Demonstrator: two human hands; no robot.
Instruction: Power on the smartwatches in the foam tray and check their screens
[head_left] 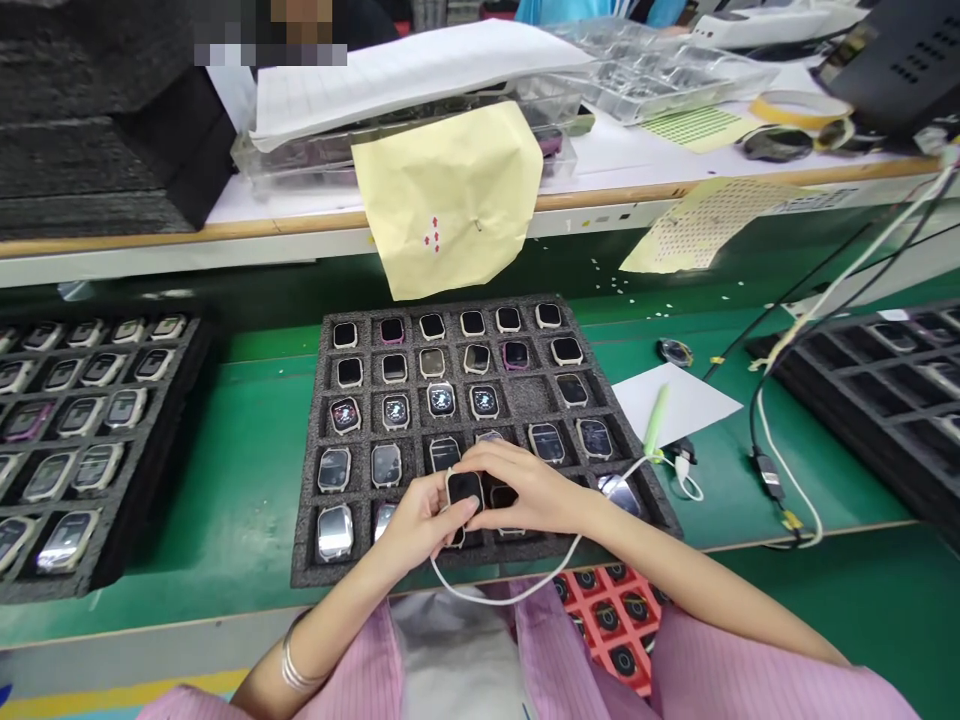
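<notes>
A smartwatch (465,487) with a dark screen is held between my two hands, over the front middle of a black foam tray (304,540). My left hand (424,515) pinches it from the left, thumb on its face. From the right, the fingers of my right hand (525,488) close on its edge. A white cable (517,600) loops below my hands; where its near end meets the watch is hidden. Watch cases fill most pockets of the tray, and several in the third row, such as one watch (441,399), have lit screens.
More foam trays of watches stand at the left (112,500) and the right (847,400). White paper (697,405) with a light green pen (657,418) lies right of the middle tray. A red tray (607,620) of round dark parts is by my lap. Cables (780,460) hang at right.
</notes>
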